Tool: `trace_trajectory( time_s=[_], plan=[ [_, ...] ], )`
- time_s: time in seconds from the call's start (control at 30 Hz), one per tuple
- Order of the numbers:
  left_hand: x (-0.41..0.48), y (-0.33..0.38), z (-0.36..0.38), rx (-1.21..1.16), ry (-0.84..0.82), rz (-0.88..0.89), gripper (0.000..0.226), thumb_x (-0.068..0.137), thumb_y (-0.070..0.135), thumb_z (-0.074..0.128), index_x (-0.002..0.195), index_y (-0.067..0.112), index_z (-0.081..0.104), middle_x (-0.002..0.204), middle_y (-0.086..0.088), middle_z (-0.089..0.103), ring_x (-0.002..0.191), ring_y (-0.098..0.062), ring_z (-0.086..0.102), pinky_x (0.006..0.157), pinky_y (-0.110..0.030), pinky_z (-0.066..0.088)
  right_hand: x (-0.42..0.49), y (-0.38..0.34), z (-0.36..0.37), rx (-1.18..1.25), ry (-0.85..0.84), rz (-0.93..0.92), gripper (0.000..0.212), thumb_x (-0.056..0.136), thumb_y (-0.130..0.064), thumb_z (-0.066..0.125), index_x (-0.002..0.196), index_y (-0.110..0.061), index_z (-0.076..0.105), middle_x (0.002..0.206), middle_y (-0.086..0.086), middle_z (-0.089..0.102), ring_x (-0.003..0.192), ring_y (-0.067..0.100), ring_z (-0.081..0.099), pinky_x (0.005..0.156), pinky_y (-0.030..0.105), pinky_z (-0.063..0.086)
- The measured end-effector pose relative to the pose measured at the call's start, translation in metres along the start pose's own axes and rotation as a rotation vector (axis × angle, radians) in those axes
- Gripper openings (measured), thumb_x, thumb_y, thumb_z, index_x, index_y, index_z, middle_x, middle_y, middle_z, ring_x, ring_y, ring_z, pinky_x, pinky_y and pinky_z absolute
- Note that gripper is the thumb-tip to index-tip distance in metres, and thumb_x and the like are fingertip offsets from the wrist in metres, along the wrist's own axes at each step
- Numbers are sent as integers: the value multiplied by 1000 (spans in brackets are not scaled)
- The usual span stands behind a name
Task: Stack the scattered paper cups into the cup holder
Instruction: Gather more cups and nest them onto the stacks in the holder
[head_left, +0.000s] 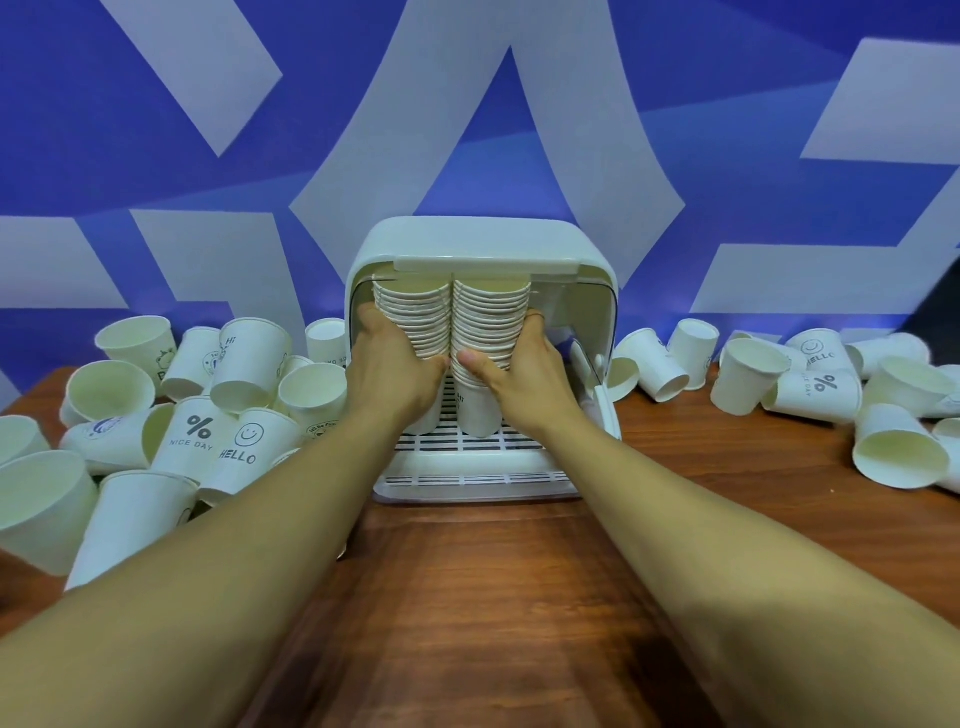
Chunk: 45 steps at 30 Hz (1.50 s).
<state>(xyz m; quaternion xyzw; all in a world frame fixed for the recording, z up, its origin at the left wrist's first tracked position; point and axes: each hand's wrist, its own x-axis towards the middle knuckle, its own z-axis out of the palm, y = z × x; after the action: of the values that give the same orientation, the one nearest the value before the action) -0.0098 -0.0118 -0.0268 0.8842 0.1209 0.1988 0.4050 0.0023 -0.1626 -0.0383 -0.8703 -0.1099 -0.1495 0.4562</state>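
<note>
While two tall nested cup stacks are standing side by side inside the white cup holder (483, 244), the left stack (413, 317) and the right stack (491, 317) are reaching nearly to its raised lid. The left hand (395, 364) is wrapping the left stack, fingers curled behind and thumb pressing at front; the right hand (524, 374) is gripping the right stack likewise, thumb across the lower front. Both stacks are resting their bases on the slatted tray (467, 447). Loose paper cups are lying tipped on the wooden table (493, 597), a heap at left (197, 431) and a scatter at right (826, 387). Judged risk: the stacks are sitting almost flush with the lid, so further cups may be jamming, and an uneven squeeze could be buckling or toppling a column. Fingertips behind the stacks are hidden, the holder's interior right side is hard to make out, and cups at both frame edges are being cut off.
</note>
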Motion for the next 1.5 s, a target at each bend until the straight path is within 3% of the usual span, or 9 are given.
trace_trajectory(
  time_s=[0.17, 0.4, 0.53, 0.77, 0.93, 1.07, 1.27, 1.37, 1.5],
  plan=[
    [-4, 2, -1, -6, 32, -6, 84, 78, 36, 77, 140, 15, 24, 140, -11, 48, 123, -36, 50, 101, -48, 44, -1, -2, 2, -21, -10, 12, 78, 85, -50, 68, 140, -11, 29, 143, 9, 44, 130, 26, 46, 100, 33, 39],
    [-7, 0, -7, 98, 70, -32, 76, 78, 42, 78, 135, 15, 36, 130, -12, 57, 115, -38, 54, 94, -47, 46, -3, -7, 8, -163, 2, 12, 87, 82, -63, 61, 141, -8, 27, 143, 14, 41, 122, 35, 50, 82, 34, 39],
    [-11, 0, -11, 141, 85, -62, 62, 76, 47, 78, 124, 16, 52, 121, -12, 63, 109, -36, 57, 89, -44, 47, -4, -14, 8, -165, -18, 55, 84, 84, -60, 61, 138, -4, 28, 140, 17, 40, 121, 38, 49, 87, 39, 44],
    [-36, 12, -25, 80, 137, -58, 62, 73, 43, 81, 121, 15, 54, 120, -11, 63, 111, -36, 55, 87, -42, 44, -16, -30, 0, -240, 26, 84, 78, 83, -50, 69, 134, -4, 31, 136, 17, 41, 120, 36, 49, 86, 37, 43],
    [-68, 28, -26, 1, 201, 22, 77, 71, 35, 83, 129, 10, 38, 132, -14, 39, 118, -35, 46, 98, -40, 39, -42, -41, -22, -296, 144, 27, 77, 83, -37, 72, 140, -5, 30, 139, 15, 42, 122, 33, 48, 82, 32, 38],
    [-98, 55, -10, 13, 256, 277, 63, 73, 33, 77, 122, 11, 43, 125, -13, 39, 115, -32, 43, 96, -40, 38, -69, -27, -61, -276, 242, -22, 60, 84, -37, 68, 132, -12, 42, 130, 6, 50, 114, 25, 52, 81, 28, 34],
    [-138, 107, 42, -109, -19, 619, 31, 82, 34, 66, 108, 21, 56, 104, 5, 53, 92, -14, 54, 76, -31, 43, -100, 32, -138, -145, 451, 105, 39, 85, -30, 69, 118, -17, 53, 114, -2, 60, 92, 12, 61, 81, 22, 42],
    [-154, 118, 84, -130, -225, 623, 28, 83, 31, 65, 110, 26, 59, 108, 6, 56, 93, -16, 60, 80, -40, 50, -109, 71, -164, -160, 537, 163, 35, 84, -24, 70, 115, -15, 57, 112, -1, 63, 86, 11, 61, 77, 16, 37],
    [-158, 120, 136, -103, -328, 537, 40, 85, 30, 64, 124, 27, 56, 108, 13, 54, 91, -11, 60, 85, -37, 49, -100, 114, -178, -202, 535, 210, 35, 83, -19, 70, 115, -11, 58, 113, 3, 61, 93, 20, 62, 87, 29, 44]
  ],
)
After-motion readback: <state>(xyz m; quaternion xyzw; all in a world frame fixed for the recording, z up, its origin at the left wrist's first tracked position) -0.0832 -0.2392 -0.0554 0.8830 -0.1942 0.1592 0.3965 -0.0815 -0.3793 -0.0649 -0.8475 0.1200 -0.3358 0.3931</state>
